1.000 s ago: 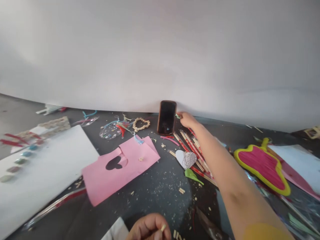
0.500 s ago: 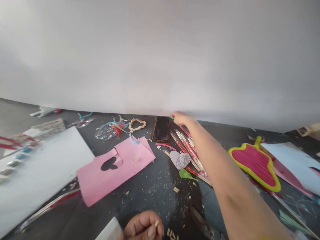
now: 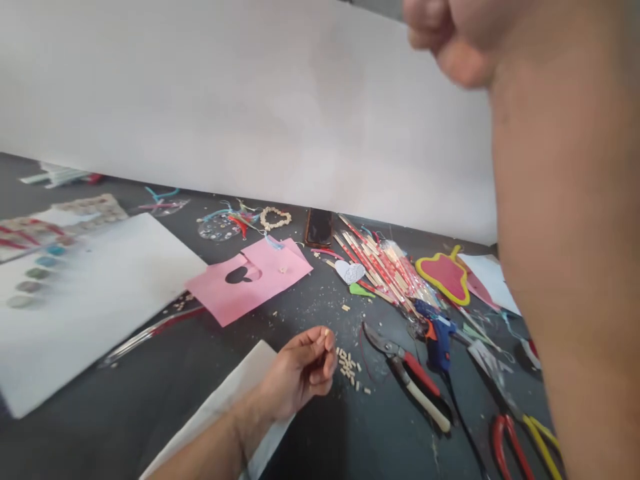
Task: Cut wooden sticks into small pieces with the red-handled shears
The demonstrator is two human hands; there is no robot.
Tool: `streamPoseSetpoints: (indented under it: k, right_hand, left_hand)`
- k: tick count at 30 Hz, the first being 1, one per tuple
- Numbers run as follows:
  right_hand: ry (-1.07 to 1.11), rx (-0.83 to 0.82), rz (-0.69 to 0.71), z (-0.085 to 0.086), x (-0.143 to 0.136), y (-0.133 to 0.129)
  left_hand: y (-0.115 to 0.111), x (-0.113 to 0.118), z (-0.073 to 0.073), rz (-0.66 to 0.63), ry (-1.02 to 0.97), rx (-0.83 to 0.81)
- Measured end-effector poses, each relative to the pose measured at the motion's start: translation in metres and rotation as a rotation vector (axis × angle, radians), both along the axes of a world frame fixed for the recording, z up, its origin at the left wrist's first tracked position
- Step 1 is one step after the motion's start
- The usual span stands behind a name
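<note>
My left hand [image 3: 305,367] is closed in a pinch on a small pale piece, over a white sheet [image 3: 255,373] at the lower middle. Several similar small pieces [image 3: 347,367] lie scattered just right of it. My right hand [image 3: 450,40] is raised high at the upper right, close to the camera, its fingers curled; what they hold, if anything, is hidden. Beyond my left hand lies pink paper [image 3: 265,280] with a dark cut-out. A bundle of red and cream sticks [image 3: 385,267] lies on the dark table.
Pruning shears [image 3: 407,373], a blue glue gun [image 3: 439,337] and scissors [image 3: 510,440] lie at the right. A phone [image 3: 319,228] stands near the white wall [image 3: 225,100]. A large white board [image 3: 110,293] covers the left side.
My right hand has come back from beside the phone and risen to the upper right. My left hand now appears higher in view, still pinched. The camera view has shifted, showing the tools.
</note>
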State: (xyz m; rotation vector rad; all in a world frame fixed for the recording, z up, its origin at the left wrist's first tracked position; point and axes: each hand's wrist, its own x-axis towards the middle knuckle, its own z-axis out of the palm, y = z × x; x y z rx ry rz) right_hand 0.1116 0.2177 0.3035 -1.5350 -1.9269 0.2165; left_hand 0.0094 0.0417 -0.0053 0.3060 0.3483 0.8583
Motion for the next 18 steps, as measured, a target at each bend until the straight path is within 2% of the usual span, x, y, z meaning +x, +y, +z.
streamPoseSetpoints:
  k: [1,2,4,6,8,10,13,15,18]
  right_hand:
    - [-0.017,0.178,0.059,-0.009,0.008,-0.02]
    - [-0.055,0.279,0.061,-0.021,0.019,-0.04]
    - [-0.265,0.201,0.027,-0.056,0.051,-0.081]
    - [-0.373,0.046,-0.043,-0.103,0.093,-0.121]
    - [-0.366,-0.022,-0.109,-0.155,0.139,-0.159]
    - [-0.337,-0.052,-0.277,-0.208,0.178,-0.194]
    - [-0.346,-0.086,-0.321,-0.27,0.21,-0.234]
    - [-0.364,-0.104,-0.303,-0.295,0.215,-0.249]
    - [-0.4,-0.125,-0.274,-0.312,0.211,-0.255]
  left_hand:
    - [0.0,-0.001,0.001,-0.005,0.0,0.015]
    - [-0.001,-0.002,0.002,-0.006,0.001,0.028]
    - [-0.002,-0.003,0.003,-0.008,0.006,0.045]
    - [-0.004,-0.003,0.002,-0.02,0.019,0.052]
    - [-0.005,-0.002,0.001,-0.037,0.038,0.063]
    - [-0.006,-0.001,0.001,-0.044,0.061,0.075]
    - [-0.009,0.002,0.001,-0.053,0.096,0.095]
    - [-0.011,0.004,0.001,-0.068,0.127,0.12]
    - [-0.013,0.005,0.001,-0.071,0.173,0.155]
